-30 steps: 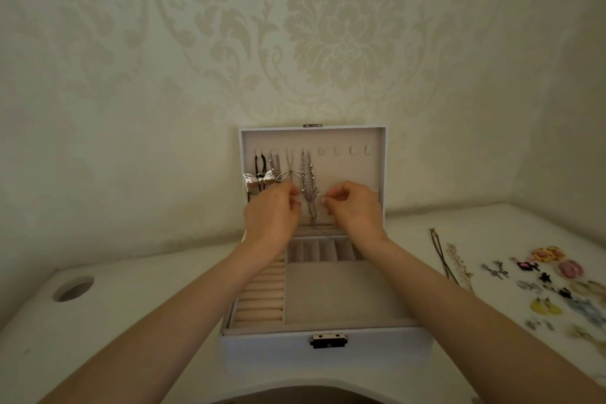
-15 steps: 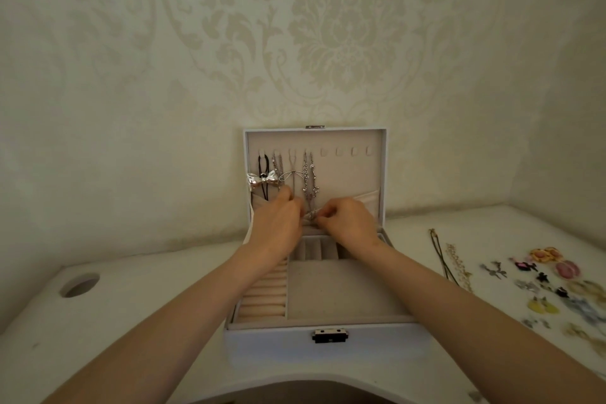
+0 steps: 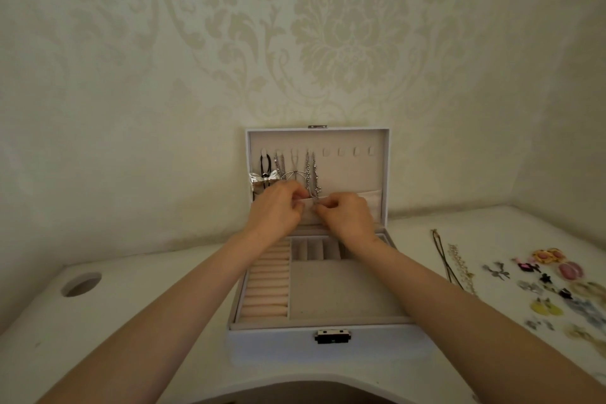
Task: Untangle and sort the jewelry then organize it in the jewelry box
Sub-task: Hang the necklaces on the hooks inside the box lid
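No text, label, brand or number can be read anywhere. The metal clasp (image 3: pixel 333 336) on the front of the jewelry box (image 3: pixel 278 349) is too small and blurred to show any marking.

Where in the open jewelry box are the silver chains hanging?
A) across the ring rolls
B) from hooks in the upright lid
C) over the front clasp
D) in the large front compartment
B: the silver chains hang from hooks on the left half of the upright lid of the jewelry box.
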A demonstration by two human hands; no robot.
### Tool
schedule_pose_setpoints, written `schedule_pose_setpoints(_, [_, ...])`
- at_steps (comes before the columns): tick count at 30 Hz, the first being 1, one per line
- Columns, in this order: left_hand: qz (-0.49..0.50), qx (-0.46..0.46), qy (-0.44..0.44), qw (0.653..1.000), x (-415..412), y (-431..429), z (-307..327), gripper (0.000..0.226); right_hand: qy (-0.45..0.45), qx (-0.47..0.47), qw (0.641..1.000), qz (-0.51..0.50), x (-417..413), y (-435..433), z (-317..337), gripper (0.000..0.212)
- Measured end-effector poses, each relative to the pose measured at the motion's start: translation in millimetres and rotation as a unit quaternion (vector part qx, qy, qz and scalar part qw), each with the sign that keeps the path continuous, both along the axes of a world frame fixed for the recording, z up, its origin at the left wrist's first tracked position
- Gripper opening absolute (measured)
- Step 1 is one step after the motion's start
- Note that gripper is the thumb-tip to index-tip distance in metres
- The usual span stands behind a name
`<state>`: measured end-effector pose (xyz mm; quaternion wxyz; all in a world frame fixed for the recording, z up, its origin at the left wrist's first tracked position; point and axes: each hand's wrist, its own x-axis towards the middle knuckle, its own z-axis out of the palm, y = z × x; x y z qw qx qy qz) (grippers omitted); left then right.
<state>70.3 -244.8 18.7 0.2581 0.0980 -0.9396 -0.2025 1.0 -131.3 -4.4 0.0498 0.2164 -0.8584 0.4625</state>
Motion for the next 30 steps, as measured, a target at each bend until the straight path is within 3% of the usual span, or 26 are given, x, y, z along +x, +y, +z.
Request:
schedule_pose_setpoints(4, [-0.003,-0.046,-0.016,0.999,-4.2,1.9,-6.1,0.022,-0.111,-0.195,0.972,0.074,-7.1,12.9,23.1,0.020])
schedule_pose_setpoints(8, [-0.021,-0.059,-0.028,0.998,-1.6,2.6,-10.8,0.029,-0.138,-0.263,0.948,0.116,-9.4,18.4,46.2,0.010])
schedule_pose_setpoints(13, [-0.034,-0.058,-0.030,0.997,2.5,0.2,-12.0,0.031,-0.096,-0.164,0.979,0.072,-19.6,14.6,43.0,0.019])
schedule_pose_setpoints(17, [-0.043,-0.062,-0.029,0.997,3.8,-0.8,-13.1,0.031,0.010,-0.052,0.998,0.030,-24.0,19.0,30.6,0.027])
schedule_pose_setpoints(22, [-0.047,-0.064,-0.037,0.996,4.3,-3.0,-13.6,0.033,0.082,0.018,0.995,0.049,-11.5,25.2,27.0,0.035])
schedule_pose_setpoints(26, [-0.042,-0.058,-0.033,0.997,5.3,-2.5,-11.2,0.034,0.113,0.093,0.988,0.039,-7.8,24.8,22.2,0.015])
schedule_pose_setpoints(30, [-0.047,-0.048,-0.025,0.997,5.2,-2.3,-10.0,0.033,0.139,0.166,0.976,0.023,-10.2,22.1,13.0,0.018])
